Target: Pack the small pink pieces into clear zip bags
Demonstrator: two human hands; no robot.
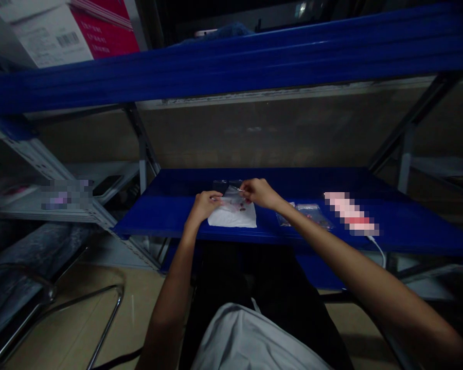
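Observation:
Over a white sheet of paper or cloth (231, 220), my left hand (203, 206) pinches the near-left side of a small clear plastic bag (230, 204). Across from it, my right hand (260, 193) is closed, thumb and fingers together at the bag's far-right side. A thin pale bit shows at those fingertips, too small to name. Tiny dark reddish pieces (242, 209) show on or through the plastic above the white sheet. Behind the hands lies more clear plastic (219, 186). Right of the sheet, flat clear bags (310, 215) hold small pieces.
The blue shelf table (177, 205) has a raised blue beam (231, 67) above its back. A blurred-out pink device (349, 213) with a white cable (378, 249) lies at right. Cartons (61, 36) stand upper left; a phone (108, 185) rests on the left side shelf; a metal-framed chair (108, 313) stands below.

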